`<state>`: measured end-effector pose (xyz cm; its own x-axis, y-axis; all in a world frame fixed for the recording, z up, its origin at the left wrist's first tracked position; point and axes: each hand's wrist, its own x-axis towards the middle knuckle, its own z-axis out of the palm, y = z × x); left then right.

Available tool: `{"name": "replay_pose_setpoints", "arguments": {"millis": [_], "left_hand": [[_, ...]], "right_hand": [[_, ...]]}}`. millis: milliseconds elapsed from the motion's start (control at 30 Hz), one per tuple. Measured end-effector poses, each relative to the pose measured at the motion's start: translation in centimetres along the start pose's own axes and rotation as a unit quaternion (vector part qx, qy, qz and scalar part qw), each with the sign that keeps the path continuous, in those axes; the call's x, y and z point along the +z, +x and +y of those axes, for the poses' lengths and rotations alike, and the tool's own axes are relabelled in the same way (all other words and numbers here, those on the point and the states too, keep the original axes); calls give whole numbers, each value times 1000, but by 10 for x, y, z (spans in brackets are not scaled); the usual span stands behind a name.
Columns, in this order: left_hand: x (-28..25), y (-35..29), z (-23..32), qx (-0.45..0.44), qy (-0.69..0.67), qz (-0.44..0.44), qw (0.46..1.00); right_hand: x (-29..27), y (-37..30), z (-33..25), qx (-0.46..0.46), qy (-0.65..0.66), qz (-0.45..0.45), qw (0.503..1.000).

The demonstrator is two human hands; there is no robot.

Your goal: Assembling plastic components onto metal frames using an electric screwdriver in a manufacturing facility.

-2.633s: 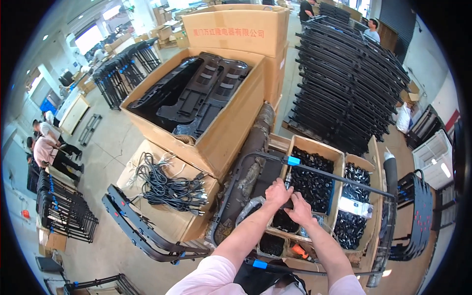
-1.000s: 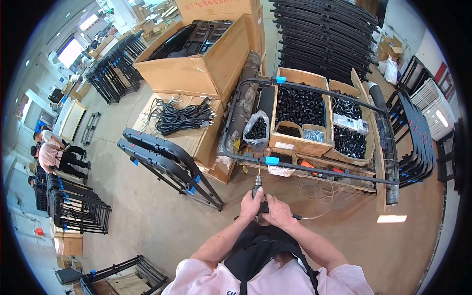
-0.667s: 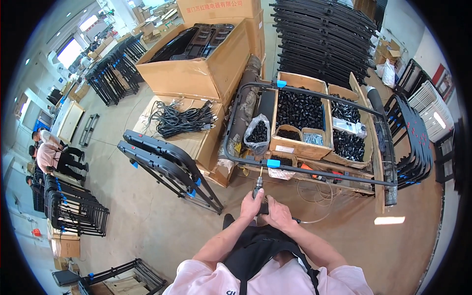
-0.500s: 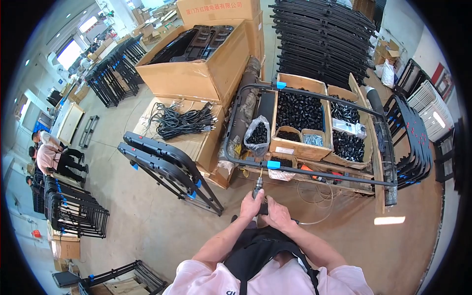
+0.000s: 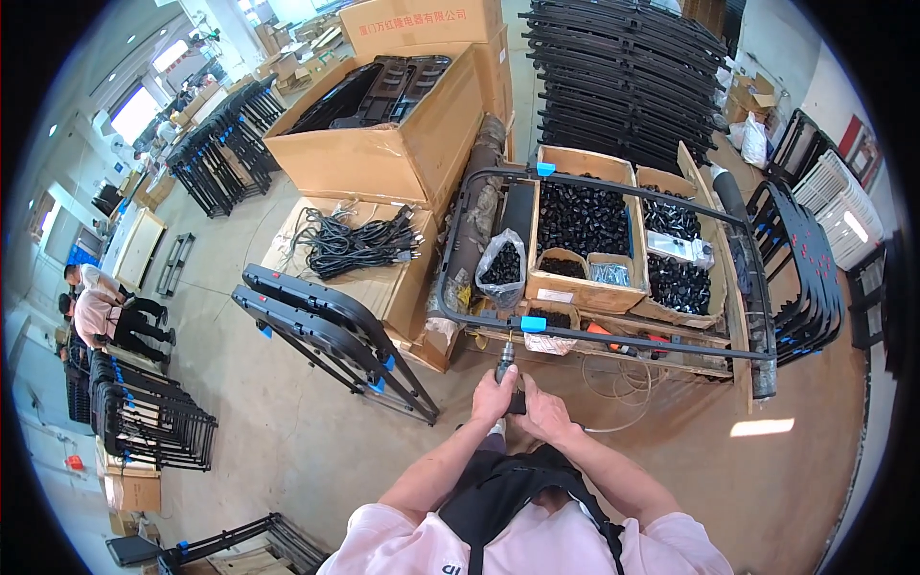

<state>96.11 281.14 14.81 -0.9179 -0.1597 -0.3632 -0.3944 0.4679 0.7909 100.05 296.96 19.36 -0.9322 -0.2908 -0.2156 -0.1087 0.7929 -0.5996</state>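
My left hand [image 5: 492, 398] is closed around the front of a drill [image 5: 507, 354], just behind its metal chuck. My right hand [image 5: 543, 410] wraps the drill's dark grip from the other side. The bit points away from me, its tip at the near rail of a black tubular frame [image 5: 623, 342]; I cannot tell whether it has entered the tube. That frame lies across a work stand and carries blue clips [image 5: 534, 325] on its rails. A pale hose [image 5: 628, 422] trails from beside my right hand.
Inside the frame stand boxes of black plastic parts [image 5: 583, 218], a bag of small parts [image 5: 501, 273] and a tray of screws [image 5: 609, 272]. Folded black frames [image 5: 326, 326] stand at left, below bundled cables [image 5: 359, 240]. Co-workers [image 5: 101, 307] stand far left.
The view has shifted slightly. Both hands keep their hold on the drill, with its bit still at the near rail. At far left, the co-workers have shifted a little.
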Motion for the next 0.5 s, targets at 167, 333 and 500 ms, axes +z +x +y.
{"name": "replay_pose_setpoints", "arguments": {"millis": [167,333,500], "left_hand": [[0,4,3,-3,-7,-18,1000],[2,3,-7,3,-6,-5,1000],[0,-2,-7,-7,-14,-13,1000]], "right_hand": [[1,2,-2,-49,-32,34,998],[8,-3,-7,-61,-12,55,997],[9,-8,-7,-56,-8,55,997]]}}
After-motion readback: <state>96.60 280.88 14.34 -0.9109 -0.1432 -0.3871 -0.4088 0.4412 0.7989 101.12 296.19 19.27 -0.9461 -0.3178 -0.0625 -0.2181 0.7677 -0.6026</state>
